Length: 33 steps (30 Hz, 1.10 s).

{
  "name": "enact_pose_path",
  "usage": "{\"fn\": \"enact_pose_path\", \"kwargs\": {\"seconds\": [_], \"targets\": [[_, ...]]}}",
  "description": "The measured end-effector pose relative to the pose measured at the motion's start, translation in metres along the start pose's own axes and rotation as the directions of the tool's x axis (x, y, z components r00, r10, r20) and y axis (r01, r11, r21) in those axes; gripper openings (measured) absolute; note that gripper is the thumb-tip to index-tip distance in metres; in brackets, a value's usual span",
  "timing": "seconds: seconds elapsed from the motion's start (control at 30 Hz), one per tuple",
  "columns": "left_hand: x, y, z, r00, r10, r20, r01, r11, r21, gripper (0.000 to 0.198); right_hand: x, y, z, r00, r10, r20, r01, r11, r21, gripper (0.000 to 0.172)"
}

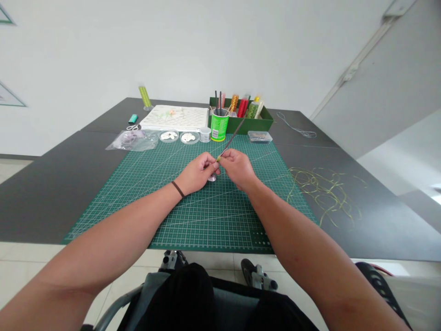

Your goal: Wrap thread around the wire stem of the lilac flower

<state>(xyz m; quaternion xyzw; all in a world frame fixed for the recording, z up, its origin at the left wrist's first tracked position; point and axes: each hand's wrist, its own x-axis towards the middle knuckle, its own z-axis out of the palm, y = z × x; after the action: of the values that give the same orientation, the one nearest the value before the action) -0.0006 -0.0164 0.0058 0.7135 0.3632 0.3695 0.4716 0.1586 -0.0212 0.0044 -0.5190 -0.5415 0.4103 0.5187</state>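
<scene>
Over the middle of the green cutting mat (pixel 213 216), my left hand (pixel 197 174) and my right hand (pixel 239 169) meet, both closed in a pinch. Between their fingertips is the lower end of a thin dark stick (pixel 234 132), which slants up and to the right past my right hand. A small yellow-green bit shows at the fingertips; I cannot tell whether it is thread or tape. Just under my left fingers a pale lilac piece (pixel 212 178) peeks out, mostly hidden by the hand.
Behind my hands stand a bright green can (pixel 219 126) with dark sticks, two dishes of white pieces (pixel 168 136) and a green box (pixel 267 123) of coloured spools. A plastic bag (pixel 132 141) and scissors (pixel 133 128) lie left; tangled yellow-green thread (pixel 329 193) lies right.
</scene>
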Motion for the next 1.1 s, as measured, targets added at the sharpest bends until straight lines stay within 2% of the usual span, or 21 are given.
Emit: {"fn": "enact_pose_path", "kwargs": {"seconds": [0.23, 0.57, 0.7, 0.87, 1.1], "targets": [[0.009, -0.009, -0.004, 0.995, -0.047, -0.093, 0.022, 0.968, -0.25, 0.024, -0.001, -0.003, -0.001, 1.0, 0.005, -0.03, -0.005, 1.0, -0.008, 0.012], [0.011, -0.007, -0.006, 0.974, -0.118, -0.193, 0.047, 0.94, -0.337, 0.023, -0.003, -0.007, 0.002, 0.999, -0.053, -0.012, 0.054, 0.998, 0.017, 0.011], [0.012, -0.008, -0.006, 0.974, -0.128, -0.185, 0.047, 0.92, -0.39, 0.026, -0.002, -0.006, 0.002, 0.998, -0.051, -0.027, 0.051, 0.999, 0.002, 0.01], [0.011, -0.007, -0.006, 0.981, -0.147, -0.125, 0.07, 0.874, -0.481, 0.029, -0.002, -0.007, 0.001, 0.999, -0.038, -0.037, 0.038, 0.999, -0.004, 0.011], [0.01, -0.008, -0.006, 0.985, -0.164, -0.058, 0.113, 0.856, -0.505, 0.034, 0.0, -0.006, 0.0, 0.999, -0.006, -0.039, 0.006, 1.0, -0.012, 0.011]]}}
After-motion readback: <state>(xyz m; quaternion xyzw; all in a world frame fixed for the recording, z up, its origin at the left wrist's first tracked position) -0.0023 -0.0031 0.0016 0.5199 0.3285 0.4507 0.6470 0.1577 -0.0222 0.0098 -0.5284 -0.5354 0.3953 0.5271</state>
